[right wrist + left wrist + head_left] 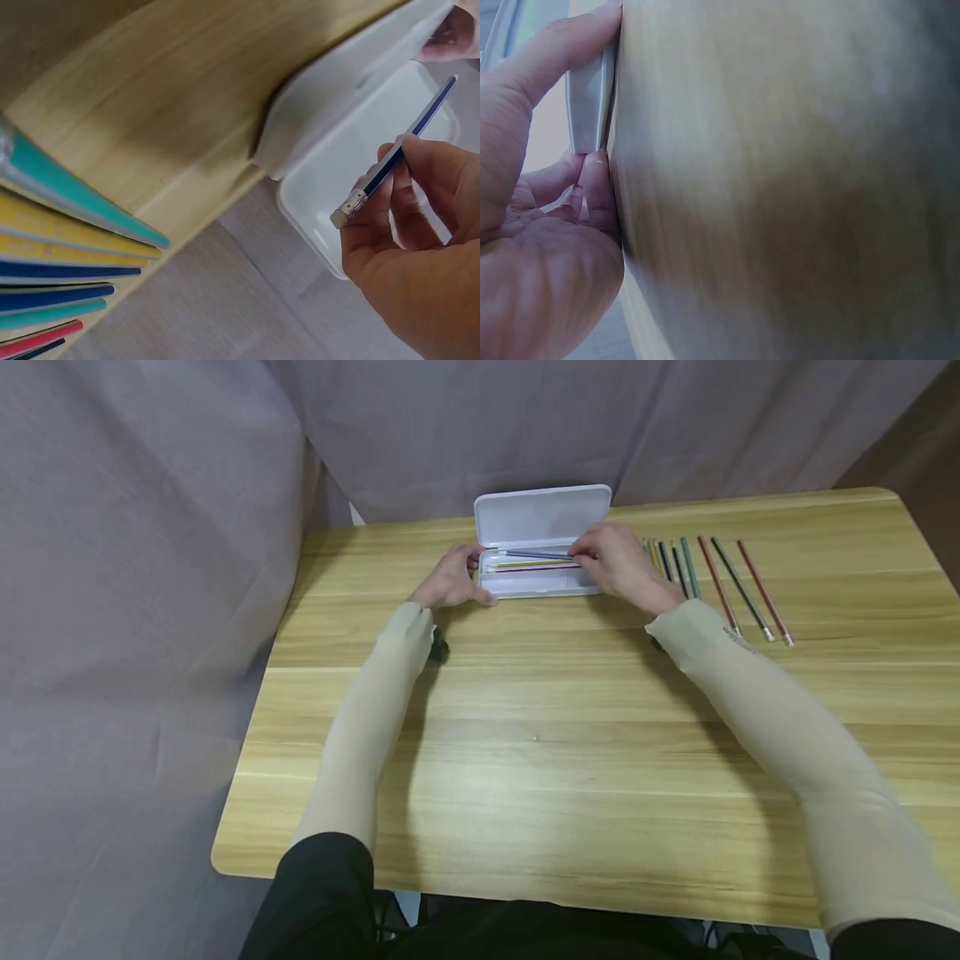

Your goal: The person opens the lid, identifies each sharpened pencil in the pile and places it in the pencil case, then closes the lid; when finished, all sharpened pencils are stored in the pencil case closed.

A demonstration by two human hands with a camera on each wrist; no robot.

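Over the open white plastic pencil case, right hand pinches a dark-blue pencil, left hand grips the case end; lowering it flat looks next.

case: 1 | pencils in case: 3 (one held) | pencils on table: 8

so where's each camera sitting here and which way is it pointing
Head: worn high, faces forward and down over the light wooden table; both sleeved arms, left hand and right hand show.
Left wrist: close at the table edge, looks along the white plastic pencil case; left hand's fingers grip its end.
Right wrist: looks past the right hand pinching a dark blue pencil over the case.
All three views share the case.
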